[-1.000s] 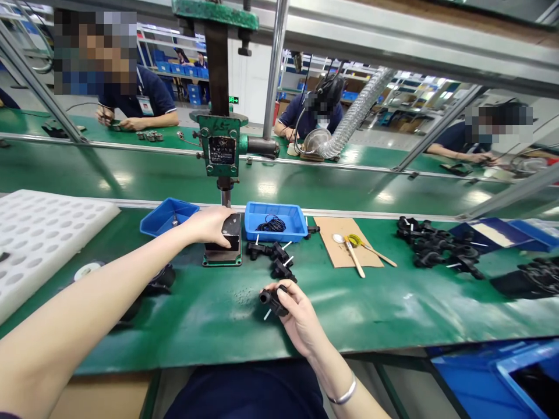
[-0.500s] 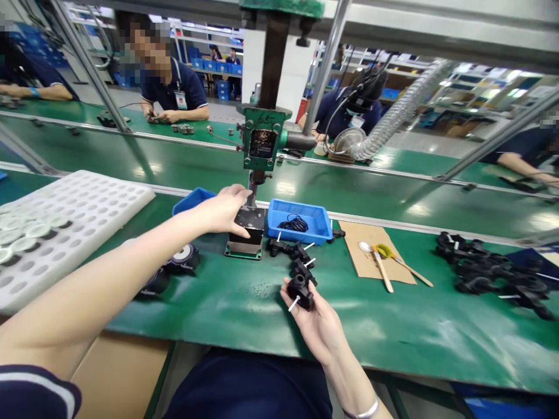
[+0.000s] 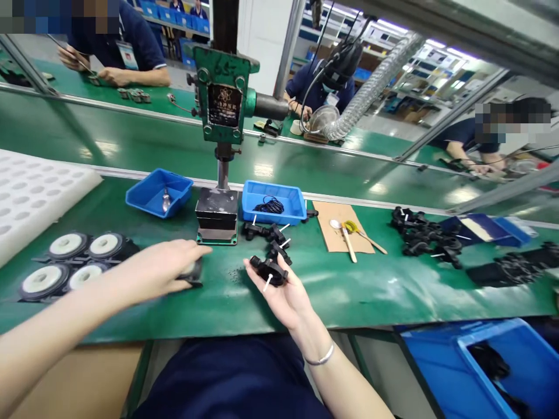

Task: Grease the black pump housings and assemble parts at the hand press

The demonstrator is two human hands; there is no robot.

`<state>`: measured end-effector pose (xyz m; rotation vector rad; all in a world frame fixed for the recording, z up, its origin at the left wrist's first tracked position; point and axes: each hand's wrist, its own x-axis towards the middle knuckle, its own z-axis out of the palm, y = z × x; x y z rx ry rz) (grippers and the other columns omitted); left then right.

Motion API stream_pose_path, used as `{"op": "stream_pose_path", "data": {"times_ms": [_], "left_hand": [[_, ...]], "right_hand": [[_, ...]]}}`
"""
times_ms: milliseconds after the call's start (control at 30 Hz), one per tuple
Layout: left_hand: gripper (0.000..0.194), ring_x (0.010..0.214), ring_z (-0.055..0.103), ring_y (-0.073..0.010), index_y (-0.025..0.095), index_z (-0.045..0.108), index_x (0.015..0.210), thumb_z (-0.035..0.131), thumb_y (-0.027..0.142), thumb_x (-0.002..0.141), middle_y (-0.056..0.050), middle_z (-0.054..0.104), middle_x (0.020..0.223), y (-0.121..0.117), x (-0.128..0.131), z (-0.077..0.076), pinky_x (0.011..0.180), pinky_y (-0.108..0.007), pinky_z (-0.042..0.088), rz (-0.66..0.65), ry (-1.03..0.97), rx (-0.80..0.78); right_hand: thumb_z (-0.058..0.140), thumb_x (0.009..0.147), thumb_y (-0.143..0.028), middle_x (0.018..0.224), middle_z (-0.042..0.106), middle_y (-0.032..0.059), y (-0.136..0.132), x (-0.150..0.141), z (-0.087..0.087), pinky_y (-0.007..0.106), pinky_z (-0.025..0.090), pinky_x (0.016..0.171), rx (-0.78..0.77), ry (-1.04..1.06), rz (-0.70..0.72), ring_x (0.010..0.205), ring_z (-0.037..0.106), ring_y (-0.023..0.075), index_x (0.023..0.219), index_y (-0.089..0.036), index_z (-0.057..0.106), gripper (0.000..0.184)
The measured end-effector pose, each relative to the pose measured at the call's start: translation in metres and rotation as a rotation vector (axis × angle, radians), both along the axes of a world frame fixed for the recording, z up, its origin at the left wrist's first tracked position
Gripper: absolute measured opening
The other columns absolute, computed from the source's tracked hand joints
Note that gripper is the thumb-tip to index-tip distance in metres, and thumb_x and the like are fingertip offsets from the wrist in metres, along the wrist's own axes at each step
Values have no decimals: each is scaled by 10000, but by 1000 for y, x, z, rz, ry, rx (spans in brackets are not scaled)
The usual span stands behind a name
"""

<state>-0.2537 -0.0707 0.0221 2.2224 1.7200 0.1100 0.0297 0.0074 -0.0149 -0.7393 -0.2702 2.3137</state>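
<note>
My right hand (image 3: 283, 294) is palm up, its fingers closed around a black plastic fitting (image 3: 271, 271) with a white pin sticking out. My left hand (image 3: 168, 265) reaches low over the table, thumb and fingers around a black round housing (image 3: 194, 272) that the hand mostly covers. Left of it lie several like black housings with white discs (image 3: 105, 245), partly behind my forearm. Just beyond my right hand, more black fittings with white pins (image 3: 276, 234) lie in a row.
A green press (image 3: 225, 99) stands over a black block (image 3: 217, 206). Blue bins hold a metal piece (image 3: 166, 201) and black rings (image 3: 271, 205). Brushes (image 3: 348, 238) lie on cardboard (image 3: 321, 218). Black parts (image 3: 421, 233) are piled right; a white foam tray (image 3: 48, 198) lies left. Co-workers sit across.
My left hand has moved from the black block at the press down to a black round housing on the table. My right hand still holds the fitting, now turned. The view has shifted right and downward.
</note>
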Motion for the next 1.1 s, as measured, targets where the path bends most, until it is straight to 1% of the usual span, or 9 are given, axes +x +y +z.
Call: {"op": "stream_pose_path", "data": {"times_ms": [67,167,300,400,500,600,733,867,1100], "left_hand": [[648,1242,600,-307,286,445,1443,689,327,844,-96,633,1338,-4,30,-8,1034,-426,504,10,-158,36],[705,1334,543,-270,350,336,1483,683,422,874,-66,554,1456,-14,64,-31,1119,-417,469,85,-409,88],[750,1363,528,-280,390,302,1470,721,411,849,-66,536,1465,-26,87,-64,1159,-469,453,259,-704,101],[823,1309,580,-286,377,286,1475,770,377,810,-81,586,1393,-30,95,-77,1124,-482,493,395,-924,62],[900,1288,596,-272,354,261,1486,812,339,774,-76,615,1350,-31,99,-80,1115,-471,498,425,-1046,40],[918,1271,607,-276,317,272,1491,828,319,760,-79,629,1331,-31,98,-80,1118,-481,487,427,-1070,45],[943,1312,577,-287,316,288,1492,851,328,737,-91,570,1429,-30,98,-82,1114,-472,493,444,-1068,51],[937,1330,561,-274,345,293,1488,854,344,738,-72,500,1509,-30,98,-84,1109,-448,504,430,-1069,74],[929,1319,571,-268,338,294,1480,854,369,740,-76,518,1491,-30,96,-84,1105,-440,503,406,-1021,92]], "right_hand": [[792,805,-370,1122,737,165,0,0,3,422,469,1160,2,-3,31,1206,666,310,900,-103,668,310],[700,866,-376,1217,701,200,2,3,6,407,439,1183,20,-14,87,1226,654,295,999,-73,655,334],[619,880,-348,1298,657,217,8,6,9,405,386,1219,69,-11,144,1252,637,290,1081,-52,640,359],[633,881,-340,1315,651,196,14,6,14,409,358,1233,137,-60,199,1252,637,284,1106,-63,647,356],[653,905,-312,1317,655,134,20,2,22,441,363,1219,335,-156,241,1239,641,259,1090,-131,675,260],[705,888,-312,1312,634,79,25,-6,33,420,424,1157,650,-294,311,1232,620,230,1056,-203,718,201],[745,862,-326,1245,594,67,26,-21,41,371,453,1108,989,-413,375,1252,560,210,1026,-250,759,182],[751,856,-317,1185,568,69,22,-31,40,362,456,1106,1092,-446,428,1218,560,190,1029,-260,765,183],[735,871,-312,1197,543,68,20,-30,30,355,473,1094,1147,-503,424,1211,562,180,1052,-266,751,187]]}}
